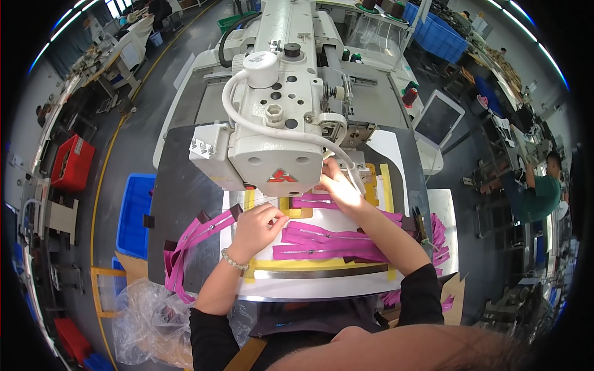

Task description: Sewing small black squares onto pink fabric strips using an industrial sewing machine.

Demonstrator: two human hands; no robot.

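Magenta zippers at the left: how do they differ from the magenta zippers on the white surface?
The left zippers slant and bend down the picture; the zippers on the white surface lie nearly straight, side to side. The left zippers rest mostly on the dark table, the others on the white surface. Both groups are magenta.

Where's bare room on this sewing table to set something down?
The dark tabletop looks bare left of the machine head, beyond the folded zipper strips. It's crowded around the left hand and right hand, near magenta zippers.
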